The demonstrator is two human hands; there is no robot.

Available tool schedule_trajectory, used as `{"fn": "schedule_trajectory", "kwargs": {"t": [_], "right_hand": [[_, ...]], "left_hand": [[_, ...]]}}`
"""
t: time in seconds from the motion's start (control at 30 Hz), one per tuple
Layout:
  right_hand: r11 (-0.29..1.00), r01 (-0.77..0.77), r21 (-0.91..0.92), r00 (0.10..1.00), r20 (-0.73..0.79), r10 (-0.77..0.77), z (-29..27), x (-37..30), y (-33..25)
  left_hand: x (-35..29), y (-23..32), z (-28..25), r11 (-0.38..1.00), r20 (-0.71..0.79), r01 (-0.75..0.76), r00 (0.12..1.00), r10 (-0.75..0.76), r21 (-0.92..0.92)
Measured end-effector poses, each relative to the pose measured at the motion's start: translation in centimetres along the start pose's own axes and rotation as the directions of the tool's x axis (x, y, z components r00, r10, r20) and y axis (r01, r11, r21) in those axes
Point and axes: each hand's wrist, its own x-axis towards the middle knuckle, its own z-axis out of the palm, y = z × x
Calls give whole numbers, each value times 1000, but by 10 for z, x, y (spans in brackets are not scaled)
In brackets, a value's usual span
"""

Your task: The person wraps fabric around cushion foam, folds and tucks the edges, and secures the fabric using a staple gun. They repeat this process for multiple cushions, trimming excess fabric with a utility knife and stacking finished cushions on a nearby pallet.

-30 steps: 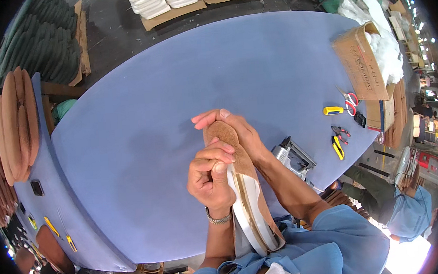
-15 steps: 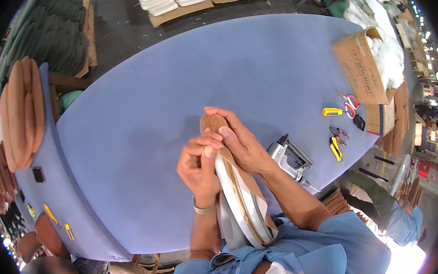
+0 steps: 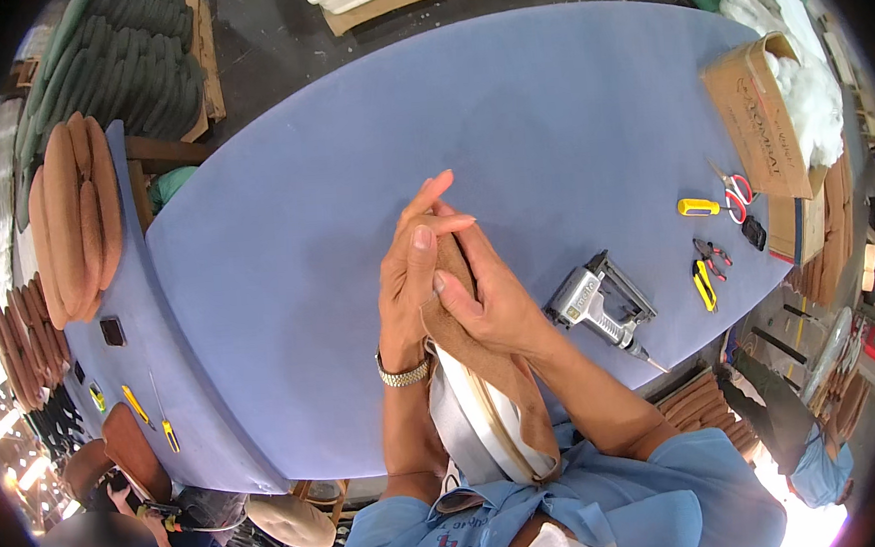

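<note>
A long, padded cushion piece with a brown fabric cover (image 3: 449, 325) stands on edge against my body. White foam (image 3: 465, 397) and a thin tan strip show along its open side, and grey cloth (image 3: 451, 413) hangs on its left. My left hand (image 3: 412, 265) is closed over the far end, its fingers reaching across the top. From the right, my right hand (image 3: 489, 295) grips the same end, thumb pressed on the brown fabric and fingers behind it. Hands cover much of that end. A silver staple gun (image 3: 589, 299) lies right of my right forearm.
On the right of the blue table (image 3: 287, 273) lie a yellow-handled screwdriver (image 3: 698, 206), scissors (image 3: 737, 193), pliers (image 3: 709, 251) and a yellow cutter (image 3: 704, 285). A carton (image 3: 754, 119) of white stuffing stands behind them. Brown cushions (image 3: 77, 220) are stacked at left.
My left hand has slid up over the far end, its fingers now stretched further across. The brown fabric now covers more of the white foam near my hands. The view has shifted slightly.
</note>
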Motion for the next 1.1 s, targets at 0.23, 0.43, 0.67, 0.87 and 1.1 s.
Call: {"fn": "schedule_trajectory", "kwargs": {"t": [0.23,0.43,0.67,0.87,1.1], "right_hand": [[970,-45,240,996,-70,63,13,-16,-9],[903,-198,-382,974,-183,136,-69,-110,33],[532,-345,-774,934,-339,112,-102,-196,107],[804,-416,-424,908,-235,346,-131,-139,63],[943,-167,-288,973,105,204,-137,-50,-74]], "left_hand": [[-12,-11,-17,986,43,-167,985,168,-18],[-13,-17,-16,972,49,-235,971,235,3],[-12,-21,3,971,21,-235,972,234,36],[-12,-22,4,967,33,-239,971,236,94],[-11,-25,10,962,24,-242,970,241,127]]}}
